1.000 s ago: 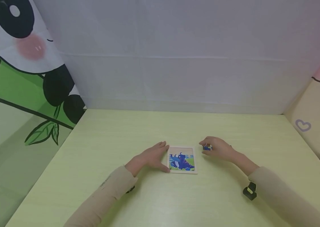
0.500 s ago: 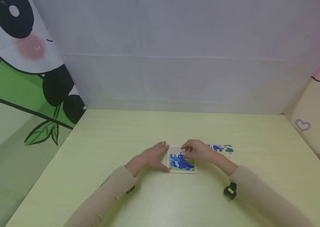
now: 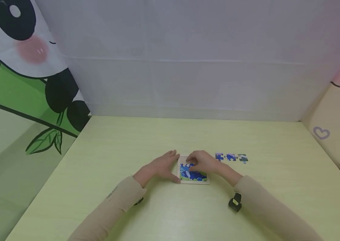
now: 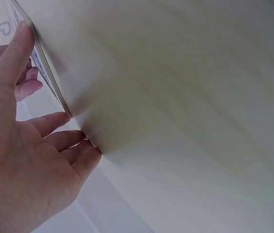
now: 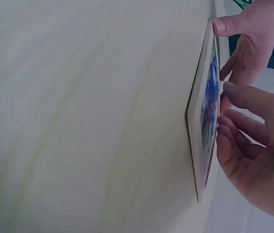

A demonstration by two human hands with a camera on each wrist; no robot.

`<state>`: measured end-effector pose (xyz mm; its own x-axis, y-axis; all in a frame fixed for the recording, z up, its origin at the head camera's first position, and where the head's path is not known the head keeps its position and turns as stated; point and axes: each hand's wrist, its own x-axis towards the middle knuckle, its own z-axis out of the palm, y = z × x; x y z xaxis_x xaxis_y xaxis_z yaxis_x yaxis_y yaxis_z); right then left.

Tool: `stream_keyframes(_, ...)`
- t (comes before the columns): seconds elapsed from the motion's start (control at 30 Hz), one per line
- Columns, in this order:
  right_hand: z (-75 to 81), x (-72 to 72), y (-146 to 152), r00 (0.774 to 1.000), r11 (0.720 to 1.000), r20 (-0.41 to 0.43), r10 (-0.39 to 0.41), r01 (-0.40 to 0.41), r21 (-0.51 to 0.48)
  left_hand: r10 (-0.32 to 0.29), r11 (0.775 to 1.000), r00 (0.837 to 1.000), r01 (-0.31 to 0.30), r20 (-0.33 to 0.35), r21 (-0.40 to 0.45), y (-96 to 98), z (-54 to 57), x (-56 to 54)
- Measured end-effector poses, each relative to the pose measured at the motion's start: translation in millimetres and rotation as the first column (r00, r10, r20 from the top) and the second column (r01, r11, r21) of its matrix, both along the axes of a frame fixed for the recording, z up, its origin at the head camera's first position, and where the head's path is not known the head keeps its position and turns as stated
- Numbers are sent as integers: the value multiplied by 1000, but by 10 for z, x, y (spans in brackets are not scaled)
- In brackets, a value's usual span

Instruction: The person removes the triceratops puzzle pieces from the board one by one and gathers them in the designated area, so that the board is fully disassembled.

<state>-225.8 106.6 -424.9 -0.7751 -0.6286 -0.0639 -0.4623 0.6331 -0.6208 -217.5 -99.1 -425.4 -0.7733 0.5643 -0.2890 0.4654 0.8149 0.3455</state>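
Note:
A square wooden puzzle tray lies on the table, bearing a blue dinosaur picture. The left hand braces the tray's left side with thumb and fingers spread and mostly straight; its thumb is at the near corner. Over the tray's upper left part, the right hand pinches a puzzle piece, which is mostly hidden by the fingers. In the right wrist view, the right hand's bent fingertips are close against the picture. Three loose puzzle pieces lie in a row right of the tray.
The pale wooden table meets a light cloth backdrop at the back. A panda cartoon panel stands on the left. A beige panel with a heart is at the right. Each wrist carries a small black camera.
The right hand has moved left from the loose pieces to above the tray's upper left part, uncovering the row of three pieces. The left hand has stayed in place at the tray's side.

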Motion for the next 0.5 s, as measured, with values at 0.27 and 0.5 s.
stream_keyframes(0.27, 1, 2, -55, 1000, 999, 7, 17, -17, 29, 3, 1000, 1000, -3, 2, -1, 13, 19, 8)
stream_keyframes(0.5, 3, 4, -89, 1000, 1000, 28, 3, -4, 30, 15, 1000, 1000, -15, 9, -6, 7, 35, 22)
